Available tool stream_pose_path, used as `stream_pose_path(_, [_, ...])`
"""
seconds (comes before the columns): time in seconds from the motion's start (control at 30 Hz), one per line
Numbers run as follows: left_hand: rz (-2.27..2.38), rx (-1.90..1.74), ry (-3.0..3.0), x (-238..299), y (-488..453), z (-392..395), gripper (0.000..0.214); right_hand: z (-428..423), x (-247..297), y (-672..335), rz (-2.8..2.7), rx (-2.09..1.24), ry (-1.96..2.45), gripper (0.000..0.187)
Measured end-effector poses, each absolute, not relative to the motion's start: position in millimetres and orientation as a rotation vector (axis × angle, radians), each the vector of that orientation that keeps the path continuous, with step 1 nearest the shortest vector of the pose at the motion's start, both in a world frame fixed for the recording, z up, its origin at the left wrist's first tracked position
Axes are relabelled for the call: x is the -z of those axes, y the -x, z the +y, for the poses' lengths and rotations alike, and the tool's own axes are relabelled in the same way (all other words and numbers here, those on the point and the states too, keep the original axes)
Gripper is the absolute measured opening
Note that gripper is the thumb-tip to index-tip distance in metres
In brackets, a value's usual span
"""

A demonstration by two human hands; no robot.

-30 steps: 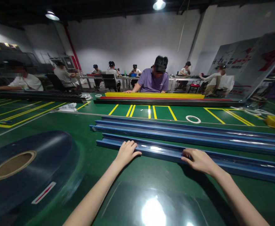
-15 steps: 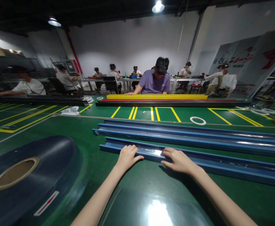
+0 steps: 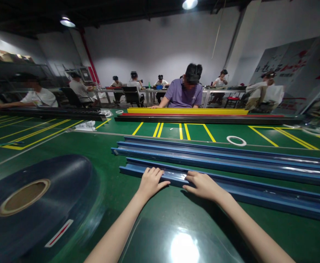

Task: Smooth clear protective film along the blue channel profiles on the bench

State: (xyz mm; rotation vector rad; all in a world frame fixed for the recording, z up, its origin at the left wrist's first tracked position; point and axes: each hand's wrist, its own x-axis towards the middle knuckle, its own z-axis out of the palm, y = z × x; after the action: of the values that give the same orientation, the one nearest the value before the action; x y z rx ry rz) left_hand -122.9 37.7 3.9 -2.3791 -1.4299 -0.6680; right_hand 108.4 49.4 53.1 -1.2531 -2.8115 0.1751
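Observation:
Several long blue rails [image 3: 231, 160] lie side by side across the green table. My left hand [image 3: 150, 181] rests on the nearest blue rail [image 3: 258, 191] close to its left end, fingers flat over the clear film that covers it. A short way to the right, my right hand [image 3: 202, 185] presses on the same rail, fingers stretched flat along its top. Neither hand grips anything. A sheet of clear film [image 3: 181, 241] runs from the rail toward me, shining under the lamp.
A big dark roll of film [image 3: 36, 204] lies at the near left. A white tape ring [image 3: 236, 140] sits beyond the rails. Across the table a person in a purple shirt [image 3: 183, 95] works on yellow, red and black rails [image 3: 187, 111]. More people sit behind.
My right hand has slid left along the nearest blue rail until it is close to my left hand. The left hand stayed where it was.

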Motion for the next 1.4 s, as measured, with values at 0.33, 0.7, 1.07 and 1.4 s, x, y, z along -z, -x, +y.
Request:
stream_pose_path(0.33, [-1.504, 0.723, 2.300, -2, 126, 37, 0.044, 63, -49, -76, -2.806, -0.263, 1.020, 0.031])
stream_pose_path(0.7, [-1.491, 0.710, 2.314, -2, 127, 37, 0.044, 66, -39, -81, -2.800, -0.496, 0.877, 0.034])
stream_pose_path(1.07, [-1.425, 0.671, 2.324, -2, 123, 35, 0.045, 61, -38, -100, -2.799, -0.557, 0.875, 0.036])
stream_pose_path(1.4, [-1.630, 0.580, 2.270, -12, 127, 34, 0.060, 59, -40, -100, -2.764, -0.542, 0.989, 0.033])
